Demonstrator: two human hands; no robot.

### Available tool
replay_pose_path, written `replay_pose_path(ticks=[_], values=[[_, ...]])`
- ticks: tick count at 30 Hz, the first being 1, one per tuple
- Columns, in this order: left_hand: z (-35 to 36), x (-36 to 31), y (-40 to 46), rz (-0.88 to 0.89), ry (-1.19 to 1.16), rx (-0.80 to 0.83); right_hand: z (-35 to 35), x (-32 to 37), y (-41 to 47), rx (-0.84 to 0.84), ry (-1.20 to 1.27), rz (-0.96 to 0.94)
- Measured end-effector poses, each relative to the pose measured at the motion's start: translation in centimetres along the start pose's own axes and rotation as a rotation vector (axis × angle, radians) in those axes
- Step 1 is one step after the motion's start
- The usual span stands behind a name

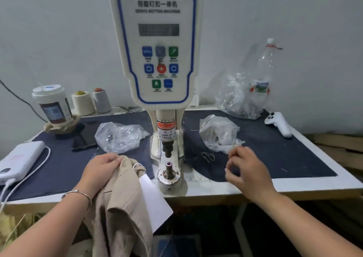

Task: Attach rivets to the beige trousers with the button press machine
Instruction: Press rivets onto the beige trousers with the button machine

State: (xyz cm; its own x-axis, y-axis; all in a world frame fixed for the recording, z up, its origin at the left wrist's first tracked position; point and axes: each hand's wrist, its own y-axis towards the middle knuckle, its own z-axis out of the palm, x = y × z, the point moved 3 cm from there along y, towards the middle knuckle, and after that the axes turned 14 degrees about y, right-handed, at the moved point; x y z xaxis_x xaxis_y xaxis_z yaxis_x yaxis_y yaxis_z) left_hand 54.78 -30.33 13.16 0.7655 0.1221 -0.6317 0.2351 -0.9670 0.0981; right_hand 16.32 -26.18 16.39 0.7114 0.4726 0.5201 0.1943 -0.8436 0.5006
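Left hand [102, 166] gripping beige trousers [121, 203] at counter [216, 190] edge; lower die [169, 165] of button press machine [157, 46] standing bare; right hand [245, 170] hovering, fingers [228, 173] curled, contents indiscernible; seating rivet squarely before pressing advisable.

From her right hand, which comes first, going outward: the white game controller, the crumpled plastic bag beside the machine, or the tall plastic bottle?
From the right hand:
1. Crumpled plastic bag, just beyond the fingertips.
2. White game controller, far right on the mat.
3. Tall plastic bottle, back by the wall.
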Motion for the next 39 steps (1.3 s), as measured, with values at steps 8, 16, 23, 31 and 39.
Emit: replay_pose_path(ticks=[8, 16, 23, 31, 39], values=[[0.0, 0.2, 0.1, 0.02, 0.036, -0.008, 0.8, -3.5, 1.8, 0.175, -0.195, -0.151], [0.1, 0.5, 0.3, 0.043, 0.037, -0.009, 0.4, -5.5, 1.4, 0.06, 0.337, 0.215], [0.0, 0.7, 0.4, 0.036, 0.035, -0.009, 0.7, -6.1, 1.7, 0.125, 0.387, 0.331], [-0.1, 0.6, 0.3, 0.013, 0.016, -0.014, 0.6, -4.0, 2.1, 0.101, 0.452, 0.312], [-0.1, 0.2, 0.1, 0.004, -0.007, -0.025, 5.4, 6.5, 3.9, 0.129, 0.67, 0.114]])
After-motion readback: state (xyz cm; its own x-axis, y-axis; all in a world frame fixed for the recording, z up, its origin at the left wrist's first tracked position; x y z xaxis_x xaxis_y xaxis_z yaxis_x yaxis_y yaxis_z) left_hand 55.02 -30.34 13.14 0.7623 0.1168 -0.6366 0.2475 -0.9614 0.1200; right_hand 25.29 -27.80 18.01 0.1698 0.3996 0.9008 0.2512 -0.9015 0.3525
